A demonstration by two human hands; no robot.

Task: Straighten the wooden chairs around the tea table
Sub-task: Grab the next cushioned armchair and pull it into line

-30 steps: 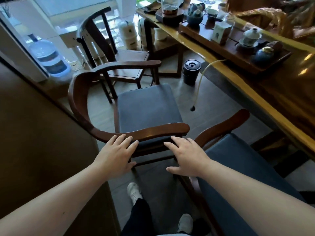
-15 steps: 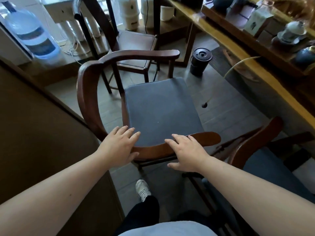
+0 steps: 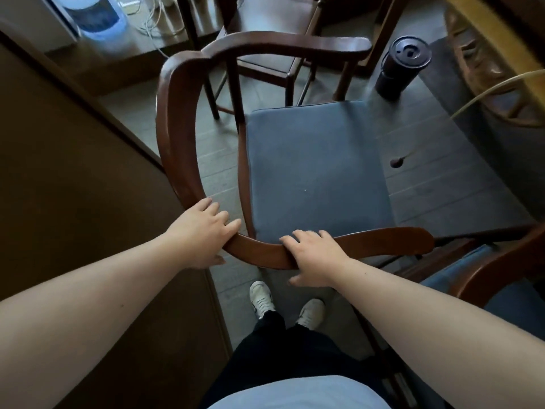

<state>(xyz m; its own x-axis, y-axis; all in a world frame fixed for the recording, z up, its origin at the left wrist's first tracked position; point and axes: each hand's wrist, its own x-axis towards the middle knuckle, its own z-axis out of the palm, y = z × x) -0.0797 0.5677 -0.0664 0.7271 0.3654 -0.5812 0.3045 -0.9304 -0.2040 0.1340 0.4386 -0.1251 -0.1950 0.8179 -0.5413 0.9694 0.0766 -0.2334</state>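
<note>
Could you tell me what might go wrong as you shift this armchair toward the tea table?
1. The black lidded canister stands on the floor just past the armchair; a push forward could knock it over.
2. The thin hose dangling off the tea table may snag on the chair.
3. The right hand could get pinched against the neighbouring chair; the left hand is near the wall.

Both hands have closed on the curved dark-brown wooden armrest rail (image 3: 259,255) of the blue-cushioned armchair: the left hand (image 3: 203,231), earlier lying flat, now wraps the bend, and the right hand (image 3: 315,255) grips it with the thumb beneath. The view has tipped downward, so the long yellow-edged wooden tea table (image 3: 501,33) is now only a strip at the top right corner.
</note>
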